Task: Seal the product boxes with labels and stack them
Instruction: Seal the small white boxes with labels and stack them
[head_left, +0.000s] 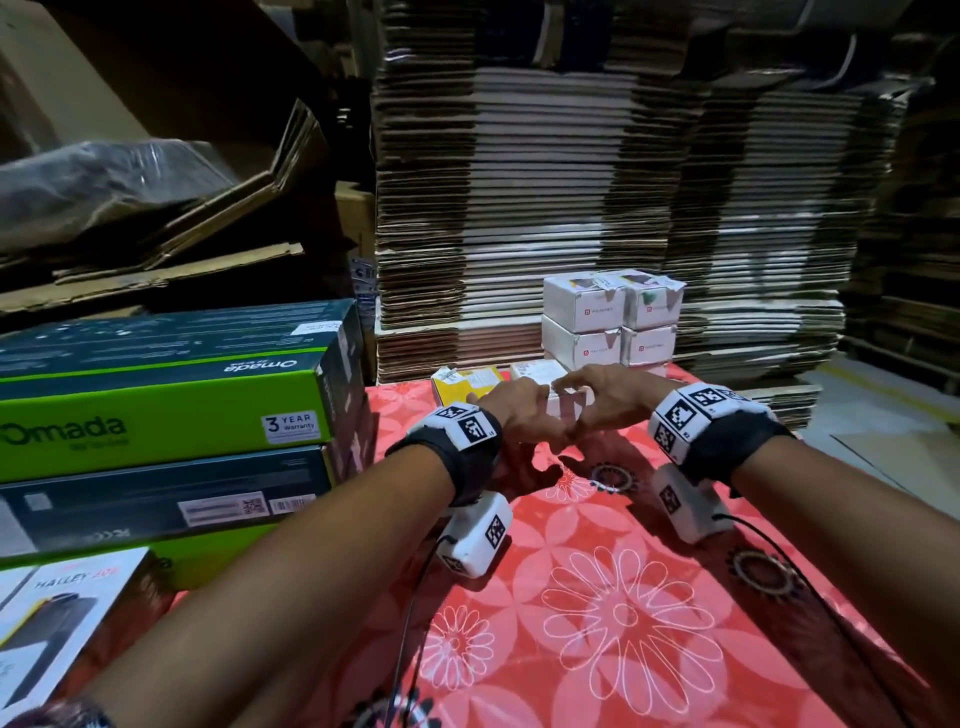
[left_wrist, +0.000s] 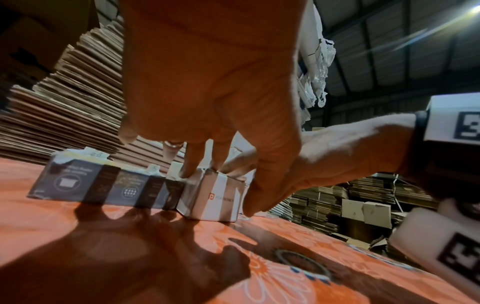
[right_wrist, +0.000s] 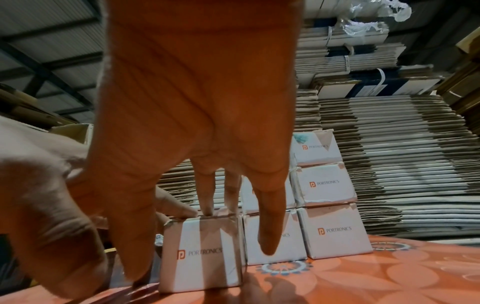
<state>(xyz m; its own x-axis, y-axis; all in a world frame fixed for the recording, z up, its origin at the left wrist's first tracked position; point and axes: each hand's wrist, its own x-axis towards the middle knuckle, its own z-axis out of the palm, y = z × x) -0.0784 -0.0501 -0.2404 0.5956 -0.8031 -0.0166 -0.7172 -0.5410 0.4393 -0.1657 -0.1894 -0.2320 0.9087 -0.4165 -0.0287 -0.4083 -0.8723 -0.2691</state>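
You are working both hands on one small white Portronics box (right_wrist: 201, 255) that is sitting on the red flowered surface (head_left: 623, 597), just in front of the stack of matching white boxes (head_left: 610, 322). Your left hand (head_left: 511, 410) is reaching over it with fingers nearly straight, fingertips (left_wrist: 188, 171) pressing on the box's top edge while the thumb is hanging down beside its near face. Your right hand (head_left: 605, 397) is meeting it from the other side, its fingers (right_wrist: 207, 197) likewise extended and touching the top rim, the little finger hanging free in front of the neighbouring box. Neither hand is curling around the box. A flat yellow-topped pack (head_left: 467, 384) is lying just to the left of it, and green Omada cartons (head_left: 166, 410) are standing at the far left.
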